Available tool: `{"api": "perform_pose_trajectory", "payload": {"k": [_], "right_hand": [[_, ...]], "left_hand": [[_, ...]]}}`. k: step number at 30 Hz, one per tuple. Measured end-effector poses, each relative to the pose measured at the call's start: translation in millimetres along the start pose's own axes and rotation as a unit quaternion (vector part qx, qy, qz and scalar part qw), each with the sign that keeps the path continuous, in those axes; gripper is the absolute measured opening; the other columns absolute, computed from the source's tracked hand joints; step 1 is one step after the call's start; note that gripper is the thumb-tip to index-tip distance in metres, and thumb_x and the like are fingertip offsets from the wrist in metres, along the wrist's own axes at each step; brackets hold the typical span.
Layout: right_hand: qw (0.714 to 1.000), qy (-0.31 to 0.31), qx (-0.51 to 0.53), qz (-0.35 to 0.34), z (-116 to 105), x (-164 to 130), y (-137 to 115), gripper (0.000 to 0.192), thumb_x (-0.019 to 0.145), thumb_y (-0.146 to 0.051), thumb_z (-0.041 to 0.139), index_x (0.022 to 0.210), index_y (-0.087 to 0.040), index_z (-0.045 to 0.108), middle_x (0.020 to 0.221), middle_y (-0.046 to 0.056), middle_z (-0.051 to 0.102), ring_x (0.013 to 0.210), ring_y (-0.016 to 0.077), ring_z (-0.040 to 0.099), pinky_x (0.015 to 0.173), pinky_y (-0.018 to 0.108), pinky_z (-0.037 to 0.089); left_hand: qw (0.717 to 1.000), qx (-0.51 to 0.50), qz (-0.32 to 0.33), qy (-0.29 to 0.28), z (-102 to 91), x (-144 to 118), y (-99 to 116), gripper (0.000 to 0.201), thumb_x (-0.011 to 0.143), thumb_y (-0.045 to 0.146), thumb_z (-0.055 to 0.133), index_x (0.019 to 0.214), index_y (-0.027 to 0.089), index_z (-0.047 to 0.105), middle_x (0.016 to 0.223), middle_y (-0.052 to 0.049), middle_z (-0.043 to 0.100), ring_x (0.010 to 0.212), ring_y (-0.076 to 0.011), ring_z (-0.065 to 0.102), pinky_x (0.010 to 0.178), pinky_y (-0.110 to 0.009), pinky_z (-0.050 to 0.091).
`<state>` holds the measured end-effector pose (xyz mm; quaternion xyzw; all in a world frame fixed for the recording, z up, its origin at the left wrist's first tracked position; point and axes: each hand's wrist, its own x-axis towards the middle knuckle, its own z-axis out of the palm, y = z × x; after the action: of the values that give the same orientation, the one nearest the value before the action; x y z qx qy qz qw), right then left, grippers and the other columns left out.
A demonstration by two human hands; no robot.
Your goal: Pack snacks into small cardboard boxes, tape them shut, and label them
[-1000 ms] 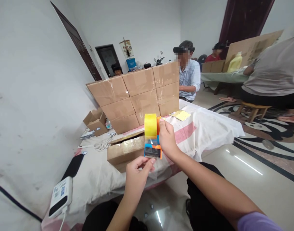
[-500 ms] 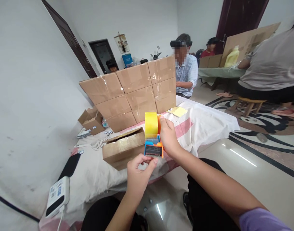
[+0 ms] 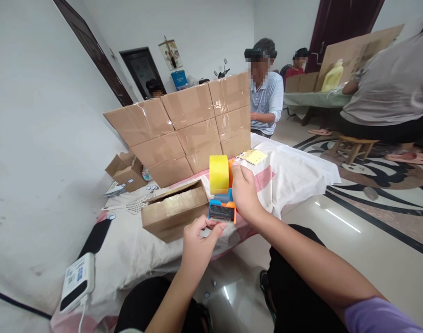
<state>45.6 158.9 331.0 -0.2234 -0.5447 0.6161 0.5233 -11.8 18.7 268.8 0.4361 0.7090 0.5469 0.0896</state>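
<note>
The right hand [image 3: 244, 192] grips the tape dispenser [image 3: 221, 192] upright so the left hand [image 3: 197, 243] fingers can pinch its clear tape end [image 3: 213, 227].

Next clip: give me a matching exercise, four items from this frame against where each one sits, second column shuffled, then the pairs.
Things:
1. tape dispenser
2. open carton
3. yellow jug
4. power bank

Places:
A. on the far green-covered table
B. held in the right hand
C. at the near left edge of the cloth, cable plugged in
D. on the cloth, just left of the dispenser

Pairs: 1-B, 2-D, 3-A, 4-C
</note>
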Motion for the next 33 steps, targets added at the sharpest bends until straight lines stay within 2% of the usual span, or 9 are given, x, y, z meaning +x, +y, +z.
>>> {"api": "perform_pose_trajectory", "payload": {"k": [5, 9, 13, 18, 22, 29, 33], "right_hand": [[0.999, 0.004, 0.025, 0.019, -2.1, 4.4, 3.3, 0.034, 0.091, -0.047, 0.044, 0.071, -0.020, 0.050, 0.065, -0.002, 0.050, 0.061, 0.0116, 0.046, 0.054, 0.023, 0.038], [0.998, 0.009, 0.042, 0.038, -2.2, 3.1, 1.2, 0.033, 0.089, -0.047, 0.048, 0.072, -0.019, 0.053, 0.066, -0.002, 0.052, 0.063, 0.0122, 0.048, 0.057, 0.023, 0.040], [0.998, 0.005, 0.048, 0.049, -2.2, 1.5, 0.7, 0.032, 0.089, -0.046, 0.048, 0.070, -0.020, 0.051, 0.063, -0.003, 0.049, 0.060, 0.0116, 0.045, 0.054, 0.023, 0.038], [0.999, 0.007, 0.036, 0.038, -1.9, -0.2, 4.2, 0.032, 0.090, -0.045, 0.047, 0.067, -0.021, 0.046, 0.062, -0.004, 0.046, 0.057, 0.0108, 0.042, 0.053, 0.023, 0.035], [0.999, 0.014, 0.034, 0.030, -2.0, 0.4, 6.5, 0.033, 0.090, -0.045, 0.048, 0.069, -0.020, 0.049, 0.064, -0.003, 0.049, 0.060, 0.0112, 0.044, 0.055, 0.023, 0.037], [0.998, 0.012, 0.050, 0.032, -6.0, 9.1, 7.8, 0.034, 0.090, -0.046, 0.048, 0.068, -0.021, 0.048, 0.065, -0.002, 0.050, 0.062, 0.0119, 0.046, 0.057, 0.024, 0.039], [0.998, 0.017, 0.048, 0.033, -6.8, 9.9, 8.5, 0.033, 0.089, -0.048, 0.049, 0.068, -0.021, 0.047, 0.065, -0.002, 0.051, 0.063, 0.0126, 0.048, 0.058, 0.024, 0.040]], "left_hand": [[0.999, -0.029, -0.001, -0.044, -2.4, 2.7, 5.6, 0.030, 0.087, 0.035, 0.059, 0.063, 0.018, 0.065, 0.058, 0.000, 0.067, 0.056, -0.0133, 0.062, 0.056, -0.021, 0.046], [0.998, -0.043, -0.002, -0.044, -1.8, 2.6, 8.5, 0.029, 0.086, 0.034, 0.060, 0.061, 0.018, 0.063, 0.057, 0.000, 0.066, 0.054, -0.0126, 0.061, 0.055, -0.021, 0.047], [0.998, -0.043, 0.006, -0.041, -1.9, 3.7, 8.4, 0.029, 0.086, 0.032, 0.061, 0.061, 0.018, 0.063, 0.056, 0.002, 0.066, 0.053, -0.0112, 0.059, 0.057, -0.020, 0.046], [0.999, -0.036, 0.015, -0.037, -2.1, 6.4, 6.4, 0.032, 0.087, 0.030, 0.060, 0.057, 0.018, 0.060, 0.053, 0.002, 0.063, 0.050, -0.0102, 0.055, 0.053, -0.020, 0.042], [0.999, -0.027, -0.001, -0.042, -2.9, 6.9, 4.0, 0.032, 0.087, 0.031, 0.060, 0.058, 0.018, 0.059, 0.054, 0.002, 0.063, 0.050, -0.0100, 0.054, 0.051, -0.020, 0.040], [0.994, -0.052, 0.017, -0.099, -8.4, 9.8, 3.7, 0.032, 0.089, 0.033, 0.060, 0.061, 0.018, 0.064, 0.057, 0.002, 0.066, 0.056, -0.0108, 0.059, 0.059, -0.020, 0.044], [0.993, -0.057, 0.010, -0.099, -9.2, 9.9, 3.9, 0.036, 0.093, 0.037, 0.056, 0.063, 0.018, 0.064, 0.057, 0.002, 0.066, 0.058, -0.0116, 0.060, 0.062, -0.021, 0.045]]}}
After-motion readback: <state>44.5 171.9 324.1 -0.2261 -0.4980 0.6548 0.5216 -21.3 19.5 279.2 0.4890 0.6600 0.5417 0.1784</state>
